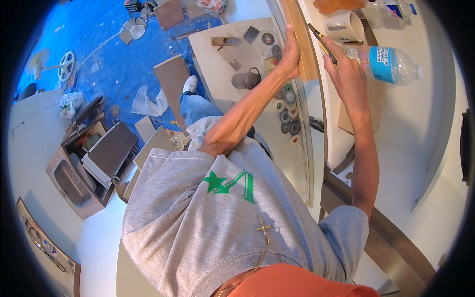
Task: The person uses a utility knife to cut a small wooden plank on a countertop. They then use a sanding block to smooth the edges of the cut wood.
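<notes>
My left hand (289,54) grips the edge of a long, light-brown wooden board (303,42), thumb pointing up along it and the other fingers mostly hidden. In my right hand (349,74) is a yellow and black utility knife (326,48), its tip pointing up and left, just right of the board. Beside that hand, a clear plastic bottle with a blue label (383,64) lies on its side on a white surface. A pale mug (345,27) rests above the knife.
Left of the board, a dusty worktop (213,59) bears a dark mug (245,79), a wooden block (224,41) and several small round discs (291,101). Blue sheeting (123,59) with scraps covers the floor. Cabinet parts (111,153) and a fan (39,64) stand at left.
</notes>
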Demonstrator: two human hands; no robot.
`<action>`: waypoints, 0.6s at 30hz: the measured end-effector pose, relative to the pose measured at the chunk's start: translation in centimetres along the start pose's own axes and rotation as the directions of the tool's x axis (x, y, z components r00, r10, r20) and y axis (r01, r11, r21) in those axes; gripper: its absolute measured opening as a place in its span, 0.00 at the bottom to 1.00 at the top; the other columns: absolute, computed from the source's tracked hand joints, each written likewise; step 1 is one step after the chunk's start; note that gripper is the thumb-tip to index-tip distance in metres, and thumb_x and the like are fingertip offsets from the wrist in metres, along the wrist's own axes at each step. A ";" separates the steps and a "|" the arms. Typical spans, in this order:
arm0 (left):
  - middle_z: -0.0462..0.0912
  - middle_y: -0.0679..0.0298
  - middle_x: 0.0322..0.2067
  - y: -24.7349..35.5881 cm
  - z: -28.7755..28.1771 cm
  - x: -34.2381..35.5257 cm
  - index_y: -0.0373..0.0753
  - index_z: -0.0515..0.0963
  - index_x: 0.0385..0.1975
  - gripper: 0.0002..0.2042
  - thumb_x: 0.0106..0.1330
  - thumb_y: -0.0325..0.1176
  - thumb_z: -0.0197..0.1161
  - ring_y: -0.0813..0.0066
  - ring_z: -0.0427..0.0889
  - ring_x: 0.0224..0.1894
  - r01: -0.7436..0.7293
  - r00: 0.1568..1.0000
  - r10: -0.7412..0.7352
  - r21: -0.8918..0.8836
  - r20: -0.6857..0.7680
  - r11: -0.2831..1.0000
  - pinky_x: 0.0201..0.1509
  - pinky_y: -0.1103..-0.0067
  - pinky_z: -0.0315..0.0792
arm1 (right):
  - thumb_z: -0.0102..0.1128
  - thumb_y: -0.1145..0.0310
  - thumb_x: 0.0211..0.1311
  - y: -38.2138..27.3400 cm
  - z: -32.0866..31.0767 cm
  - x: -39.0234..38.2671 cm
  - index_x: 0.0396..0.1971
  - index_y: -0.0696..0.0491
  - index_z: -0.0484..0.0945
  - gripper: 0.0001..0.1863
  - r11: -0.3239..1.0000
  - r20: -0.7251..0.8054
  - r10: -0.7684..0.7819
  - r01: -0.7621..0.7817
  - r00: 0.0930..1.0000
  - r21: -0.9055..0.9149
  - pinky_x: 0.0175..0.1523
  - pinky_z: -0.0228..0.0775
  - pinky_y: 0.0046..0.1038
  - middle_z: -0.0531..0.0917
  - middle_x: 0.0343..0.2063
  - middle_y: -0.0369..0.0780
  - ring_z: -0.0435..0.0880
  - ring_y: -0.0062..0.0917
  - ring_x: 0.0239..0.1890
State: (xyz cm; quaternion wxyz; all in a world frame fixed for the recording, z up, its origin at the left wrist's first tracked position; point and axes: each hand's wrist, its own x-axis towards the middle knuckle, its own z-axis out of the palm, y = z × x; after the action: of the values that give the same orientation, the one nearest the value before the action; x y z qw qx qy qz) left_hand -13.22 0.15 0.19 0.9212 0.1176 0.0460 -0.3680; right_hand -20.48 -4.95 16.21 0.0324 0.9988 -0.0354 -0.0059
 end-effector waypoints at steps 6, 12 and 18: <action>0.80 0.59 0.41 -0.4 0.1 -0.4 0.39 0.72 0.51 0.39 0.71 0.73 0.31 0.65 0.84 0.43 -0.009 0.999 0.010 0.025 -0.043 1.000 0.46 0.66 0.83 | 0.59 0.64 0.69 -0.1 0.3 -1.2 0.63 0.44 0.74 0.23 0.998 0.029 0.029 -0.027 0.999 -0.064 0.34 0.75 0.46 0.83 0.21 0.49 0.85 0.47 0.26; 0.79 0.58 0.45 -1.0 -0.4 -0.7 0.39 0.71 0.54 0.40 0.71 0.74 0.30 0.65 0.83 0.47 0.009 0.999 -0.008 0.028 -0.031 1.000 0.48 0.64 0.83 | 0.59 0.64 0.70 0.4 0.7 -1.9 0.64 0.42 0.73 0.23 0.995 0.034 0.030 -0.027 0.999 -0.098 0.33 0.76 0.44 0.83 0.20 0.47 0.85 0.45 0.26; 0.79 0.57 0.48 -1.2 -0.3 -1.1 0.39 0.70 0.57 0.40 0.72 0.73 0.31 0.65 0.83 0.50 0.001 1.000 -0.001 0.006 -0.001 1.000 0.53 0.64 0.81 | 0.58 0.64 0.70 0.4 0.5 -2.0 0.66 0.40 0.72 0.25 0.996 0.059 0.056 -0.052 0.997 -0.069 0.34 0.75 0.44 0.83 0.21 0.47 0.85 0.43 0.26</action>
State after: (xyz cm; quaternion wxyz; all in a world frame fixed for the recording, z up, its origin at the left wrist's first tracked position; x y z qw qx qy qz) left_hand -14.81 0.11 -0.11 0.9207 0.1204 0.0456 -0.3683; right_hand -22.51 -5.24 15.72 0.0651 0.9952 -0.0632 -0.0364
